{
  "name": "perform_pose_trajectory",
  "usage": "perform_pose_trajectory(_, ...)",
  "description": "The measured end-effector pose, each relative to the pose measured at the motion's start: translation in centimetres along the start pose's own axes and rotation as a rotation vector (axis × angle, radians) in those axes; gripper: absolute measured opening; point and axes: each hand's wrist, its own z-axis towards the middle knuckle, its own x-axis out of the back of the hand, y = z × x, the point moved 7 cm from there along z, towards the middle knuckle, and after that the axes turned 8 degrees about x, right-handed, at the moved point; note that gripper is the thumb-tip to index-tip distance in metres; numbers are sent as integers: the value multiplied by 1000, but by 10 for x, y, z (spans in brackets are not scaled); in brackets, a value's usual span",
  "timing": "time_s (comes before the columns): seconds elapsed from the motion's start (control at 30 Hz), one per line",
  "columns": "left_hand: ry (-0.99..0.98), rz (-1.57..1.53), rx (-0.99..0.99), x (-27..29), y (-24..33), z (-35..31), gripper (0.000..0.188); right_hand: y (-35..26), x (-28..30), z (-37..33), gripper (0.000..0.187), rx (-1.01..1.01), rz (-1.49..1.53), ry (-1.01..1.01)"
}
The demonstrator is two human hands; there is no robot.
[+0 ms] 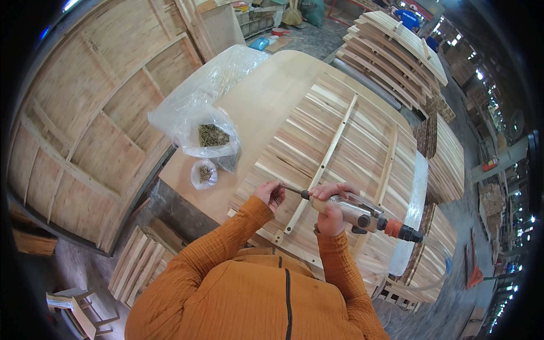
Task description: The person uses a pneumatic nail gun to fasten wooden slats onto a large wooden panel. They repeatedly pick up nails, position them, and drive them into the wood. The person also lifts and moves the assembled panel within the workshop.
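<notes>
My right hand point(331, 212) is wrapped round the body of an air screwdriver point(358, 214), which lies sideways above a slatted wooden panel point(294, 133). Its long thin bit point(293, 189) points left, toward my left hand point(270, 194). The left fingers are pinched together at the bit's tip; whatever they hold is too small to make out. Beneath the tool runs a narrow wooden batten point(331, 146) with dark holes along it, lying across the slats. A second batten point(387, 164) lies farther right.
A large clear plastic bag of small metal screws point(213, 136) and a smaller bag point(204, 174) sit on the table board point(249, 93) at left. The tool's hose point(433, 283) trails right. Stacked panels point(391, 62) stand at the far right; a framed plywood piece point(96, 113) leans left.
</notes>
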Motion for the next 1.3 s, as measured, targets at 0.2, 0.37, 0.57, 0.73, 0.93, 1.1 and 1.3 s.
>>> perform_pose_trajectory(0.2, -43, -92, 60, 1, 16, 4, 7, 12, -6, 4, 42, -9, 27, 45)
perform_pose_trajectory(0.37, -15, -17, 17, 2, 24, 1, 12, 24, -11, 6, 39, -35, 4, 32)
perform_pose_trajectory(0.57, -133, -261, 355, 31, 16, -10, 23, 34, -15, 8, 41, -7, -5, 68)
perform_pose_trajectory(0.73, 375, -182, -71, 129, 102, -9, 20, 28, -10, 14, 39, -4, -65, 87)
perform_pose_trajectory(0.93, 476, 991, -710, 186, 222, -24, 18, 24, -13, 18, 38, -21, -3, 89)
perform_pose_trajectory(1.1, 703, 1968, -446, 145, 208, -7, 20, 15, 2, 16, 38, 6, -60, 87)
perform_pose_trajectory(1.3, 715, 1755, -529, 163, 209, -16, 19, -9, 23, 12, 39, 25, -79, 114)
